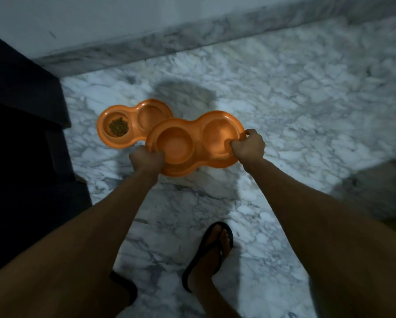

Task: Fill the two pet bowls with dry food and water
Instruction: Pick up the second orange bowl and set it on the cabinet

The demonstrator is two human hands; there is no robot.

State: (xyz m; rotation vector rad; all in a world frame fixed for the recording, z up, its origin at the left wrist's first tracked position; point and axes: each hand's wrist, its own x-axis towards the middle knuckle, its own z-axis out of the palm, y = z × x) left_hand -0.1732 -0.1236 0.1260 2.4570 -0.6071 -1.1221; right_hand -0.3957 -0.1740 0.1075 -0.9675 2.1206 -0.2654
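The held feeder (197,136) hides part of the far feeder (132,117); a forearm (77,237) mostly covers one sandal (128,291)

A: Head-view entry. The observer is scanning for text, labels, brands and numbers. Is anything reading?

B: Nothing is reading. The nearer orange double bowl (198,145) is showing plain plastic on its rim and wells, and the farther orange double bowl (133,125) is showing the same.

A: Is the black sandal (212,245) carrying a brand?

B: No legible mark is showing on its strap. The light is running dim and the picture is blurring slightly, so fine print is not resolving on any surface.
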